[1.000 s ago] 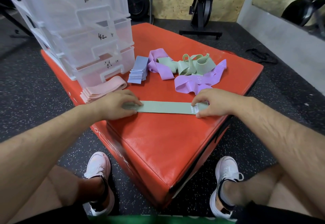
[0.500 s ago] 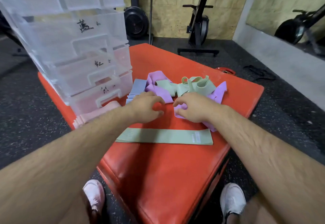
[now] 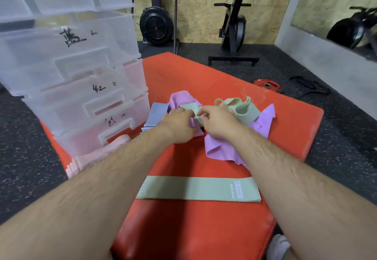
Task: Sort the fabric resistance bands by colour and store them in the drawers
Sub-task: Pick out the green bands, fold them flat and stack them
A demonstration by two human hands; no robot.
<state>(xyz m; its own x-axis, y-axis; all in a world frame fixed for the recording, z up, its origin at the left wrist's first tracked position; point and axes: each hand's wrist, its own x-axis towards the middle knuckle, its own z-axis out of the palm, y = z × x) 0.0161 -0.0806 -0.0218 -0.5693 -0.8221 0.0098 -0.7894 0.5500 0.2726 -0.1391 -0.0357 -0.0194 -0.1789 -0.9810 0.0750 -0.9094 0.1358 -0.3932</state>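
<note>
Fabric resistance bands lie spread over a red padded box point(image 3: 183, 229). Nearest, a flat green band point(image 3: 197, 188) lies straight across it. Its left end is partly covered by the left forearm, and its white label is too blurred to read. A white shoe point(image 3: 278, 247) is cut off at the bottom edge.

Further on, a pink stack point(image 3: 91, 159) at the box's left edge is half hidden by the left forearm. A blue stack point(image 3: 155, 115) lies just beside the drawers point(image 3: 81, 76), its near end behind the left hand point(image 3: 179, 124).

Both hands meet over the tangle. The right hand point(image 3: 216, 121) pinches a loose green band point(image 3: 190, 108) between thumb and fingers. The left hand's fingers curl down where purple and green overlap, and whether they grip anything cannot be told.

Crumpled purple bands point(image 3: 220, 147) lie under the right wrist, with a looped green heap point(image 3: 242, 107) beyond.

The clear drawers bear handwritten marks, and their top is cut off. Past the box are a red weight plate point(image 3: 266, 85) and an exercise machine point(image 3: 234, 31).
</note>
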